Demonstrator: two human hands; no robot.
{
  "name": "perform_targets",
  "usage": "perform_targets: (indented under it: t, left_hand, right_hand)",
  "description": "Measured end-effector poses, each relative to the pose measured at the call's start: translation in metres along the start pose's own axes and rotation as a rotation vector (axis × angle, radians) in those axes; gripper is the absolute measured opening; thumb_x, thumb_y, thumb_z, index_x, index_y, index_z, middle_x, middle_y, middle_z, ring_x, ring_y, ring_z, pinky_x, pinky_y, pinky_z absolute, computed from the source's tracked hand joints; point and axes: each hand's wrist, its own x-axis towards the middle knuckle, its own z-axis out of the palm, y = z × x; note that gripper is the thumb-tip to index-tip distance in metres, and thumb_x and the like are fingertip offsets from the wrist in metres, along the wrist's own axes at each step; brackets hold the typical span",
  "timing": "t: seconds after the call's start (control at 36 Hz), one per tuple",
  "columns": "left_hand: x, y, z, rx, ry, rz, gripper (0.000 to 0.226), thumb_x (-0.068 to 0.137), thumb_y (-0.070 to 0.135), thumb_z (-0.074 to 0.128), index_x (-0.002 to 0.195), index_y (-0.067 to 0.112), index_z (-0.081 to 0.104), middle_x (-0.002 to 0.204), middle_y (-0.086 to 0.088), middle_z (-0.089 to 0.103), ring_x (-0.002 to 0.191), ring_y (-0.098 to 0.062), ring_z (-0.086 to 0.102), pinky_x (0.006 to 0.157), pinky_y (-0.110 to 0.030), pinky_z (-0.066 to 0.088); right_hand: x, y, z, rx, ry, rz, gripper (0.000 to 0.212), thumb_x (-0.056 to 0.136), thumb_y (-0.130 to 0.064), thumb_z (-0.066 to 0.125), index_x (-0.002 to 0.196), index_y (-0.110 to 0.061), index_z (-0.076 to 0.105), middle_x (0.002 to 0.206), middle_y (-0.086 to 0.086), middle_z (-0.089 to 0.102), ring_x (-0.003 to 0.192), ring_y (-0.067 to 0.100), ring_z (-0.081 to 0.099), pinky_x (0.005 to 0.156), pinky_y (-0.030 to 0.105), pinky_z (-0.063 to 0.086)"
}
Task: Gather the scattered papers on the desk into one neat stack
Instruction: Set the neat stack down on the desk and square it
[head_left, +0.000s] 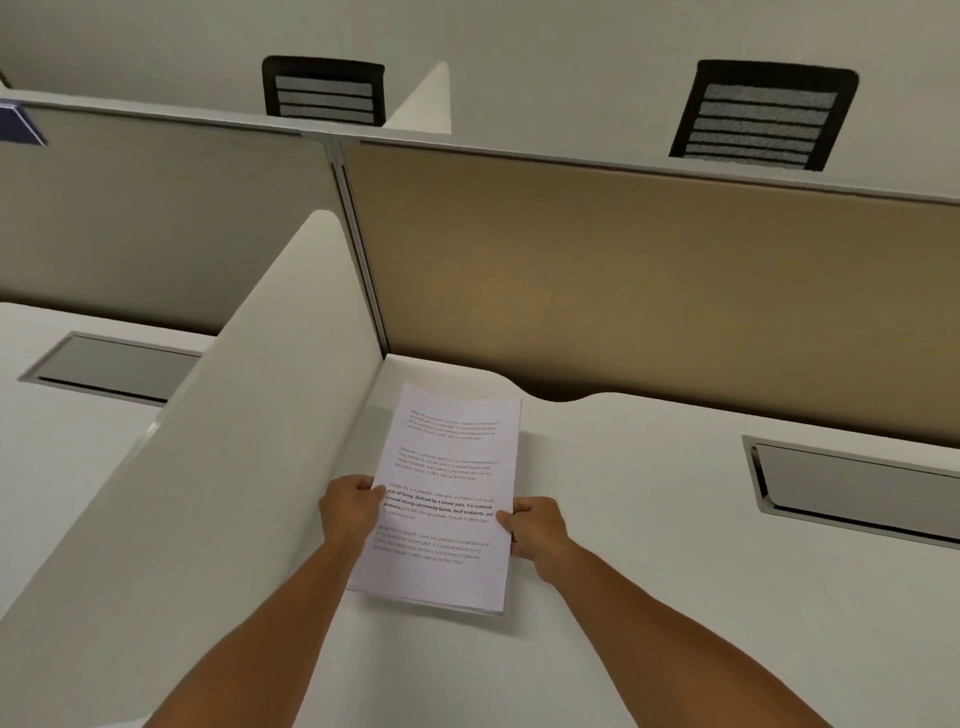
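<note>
Here, a person stands or sits at a white desk (649, 597) in an office cubicle, seen from a head camera looking down along two bare forearms. Both hands hold one stack (447, 493) of printed papers. The left hand (349, 512) pinches the stack's left edge, thumb on top; the right hand (532, 530) pinches the right edge the same way. Each grip sits about midway along the sheets.

The stack's long axis runs away from the person, tilted slightly to the right at the far end. It lies straight ahead between the hands, over the desk's left part, just beside a white divider (249, 415) that rises on the left. Whether its underside rests on the desk or is lifted a little cannot be told; a thin shadow shows along the near edge. Several sheet edges show at the near right corner, fairly well squared.

No loose papers are visible elsewhere on the desk, so the gathering looks nearly done; setting the stack down flat seems the remaining step. The divider is the closest obstacle, on the left hand's side. A tan panel (649, 286) closes the desk's far side, a grey cable hatch (852, 483) lies well to the right, and two dark chair backs (763, 114) show beyond the panel.
</note>
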Motion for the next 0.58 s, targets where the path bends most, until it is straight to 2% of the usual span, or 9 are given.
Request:
perform_targets:
  t: [0.11,0.17,0.39,0.5,0.58]
  left_hand:
    - [0.019,-0.009,0.003,0.050,0.003,-0.016,0.012,0.087,0.010,0.066,0.085,0.005,0.076,0.086,-0.013,0.075,0.071,-0.022,0.060,0.068,-0.026,0.042]
    - [0.026,-0.011,0.004,0.060,0.005,-0.024,0.011,0.086,0.010,0.067,0.085,0.004,0.077,0.088,-0.015,0.076,0.072,-0.023,0.061,0.067,-0.026,0.043]
    - [0.036,-0.020,0.011,0.073,0.017,-0.043,0.013,0.085,0.008,0.069,0.093,0.001,0.077,0.095,-0.016,0.076,0.087,-0.033,0.070,0.079,-0.033,0.053]
    - [0.039,-0.021,0.011,0.061,0.030,-0.032,0.014,0.085,0.007,0.070,0.095,0.001,0.076,0.097,-0.016,0.076,0.087,-0.033,0.070,0.079,-0.032,0.053]
    - [0.040,-0.023,0.011,0.046,0.036,-0.029,0.016,0.085,0.006,0.070,0.098,0.000,0.076,0.099,-0.017,0.076,0.089,-0.032,0.070,0.078,-0.029,0.050]
  right_hand:
    - [0.015,-0.003,0.012,-0.057,0.015,0.021,0.012,0.086,-0.004,0.065,0.087,-0.008,0.076,0.094,0.009,0.077,0.088,0.027,0.075,0.075,0.042,0.064]
    - [0.022,-0.002,0.017,-0.079,0.016,0.037,0.011,0.086,-0.004,0.064,0.084,-0.007,0.075,0.094,0.009,0.077,0.087,0.027,0.075,0.075,0.044,0.064]
    - [0.032,0.002,0.024,-0.116,0.040,0.075,0.015,0.084,-0.007,0.066,0.094,0.003,0.073,0.094,0.013,0.077,0.086,0.029,0.076,0.072,0.042,0.064]
    - [0.032,0.003,0.024,-0.080,0.046,0.076,0.006,0.084,-0.005,0.068,0.081,-0.005,0.073,0.091,0.013,0.077,0.084,0.031,0.076,0.073,0.048,0.063]
    - [0.032,0.004,0.024,-0.061,0.056,0.074,0.009,0.083,-0.002,0.069,0.077,-0.007,0.074,0.090,0.012,0.078,0.083,0.030,0.076,0.075,0.048,0.063]
